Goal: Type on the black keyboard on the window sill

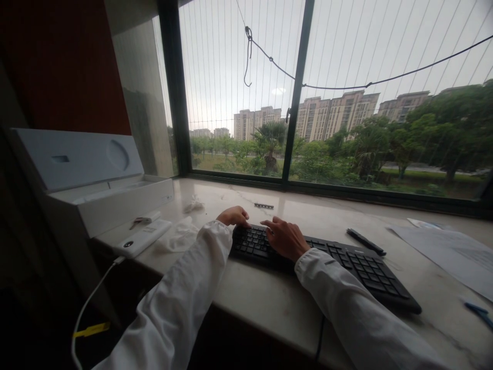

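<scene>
A black keyboard (262, 245) lies at a slant on the marble-patterned sill. My left hand (233, 216) is at its far left corner, fingers curled and thumb against the edge; the grip is partly hidden. Over the main keys lies my right hand (285, 237), with the index finger stretched toward the far edge and the other fingers bent down. Just behind the keyboard is a small dark strip with light spots (264, 205), touched by neither hand. White sleeves cover both forearms, and the right one hides part of the keyboard's near side.
An open white box (123, 198) stands at the left, near a white device (144, 237) with a cable. Crumpled translucent plastic (179, 235) lies beside it. On the right are a black pen-like object (365, 241), papers (447, 252) and a blue object (477, 310). A window rises behind.
</scene>
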`<state>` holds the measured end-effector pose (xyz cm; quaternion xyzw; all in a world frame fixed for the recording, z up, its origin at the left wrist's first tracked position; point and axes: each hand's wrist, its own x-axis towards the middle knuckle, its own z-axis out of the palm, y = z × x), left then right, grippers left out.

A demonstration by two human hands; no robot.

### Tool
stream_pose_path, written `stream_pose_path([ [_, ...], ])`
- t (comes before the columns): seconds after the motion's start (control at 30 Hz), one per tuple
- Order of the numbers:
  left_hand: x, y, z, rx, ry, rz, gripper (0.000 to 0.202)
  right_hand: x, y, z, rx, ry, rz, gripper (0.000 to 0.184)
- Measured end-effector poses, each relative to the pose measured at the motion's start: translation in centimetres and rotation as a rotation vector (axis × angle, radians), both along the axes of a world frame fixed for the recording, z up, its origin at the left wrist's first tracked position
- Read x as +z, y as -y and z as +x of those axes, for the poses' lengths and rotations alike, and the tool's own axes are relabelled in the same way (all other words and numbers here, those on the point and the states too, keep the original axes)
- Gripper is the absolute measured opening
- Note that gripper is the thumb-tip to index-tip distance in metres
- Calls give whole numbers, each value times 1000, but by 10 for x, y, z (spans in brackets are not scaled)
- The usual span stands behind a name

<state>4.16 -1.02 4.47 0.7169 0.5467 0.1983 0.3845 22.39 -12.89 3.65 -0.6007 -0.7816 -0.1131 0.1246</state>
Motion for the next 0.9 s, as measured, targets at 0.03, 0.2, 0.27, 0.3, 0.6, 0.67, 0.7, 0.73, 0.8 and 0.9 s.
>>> stream_pose_path([
  [0.03,0,-1,1,-29,-20,14,45,0,0,0,2,6,-5,40],
  [0.2,-2,1,8,-173,45,60,51,-1,-1,0,-1,38,-23,41],
  [0.27,-3,3,11,-188,25,76,54,-1,-1,0,4,34,-7,40],
  [0.3,-3,4,12,-192,16,81,55,-1,-1,1,6,29,2,40],
  [0.6,-3,-4,6,-9,250,149,51,0,-2,2,7,6,-46,38],
  [0.67,-4,-4,6,18,239,146,49,1,-3,3,-25,-16,-18,38],
  [0.7,-5,-4,6,28,228,142,48,1,-3,4,-38,-21,-16,38],
  [0.73,-5,-4,6,36,220,140,46,1,-3,4,-41,-21,-21,37],
  [0.8,-7,-4,6,48,208,147,43,2,-4,5,-38,-20,-25,35],
  [0.9,-8,-7,5,68,202,166,39,2,-3,5,-70,-58,52,35],
])
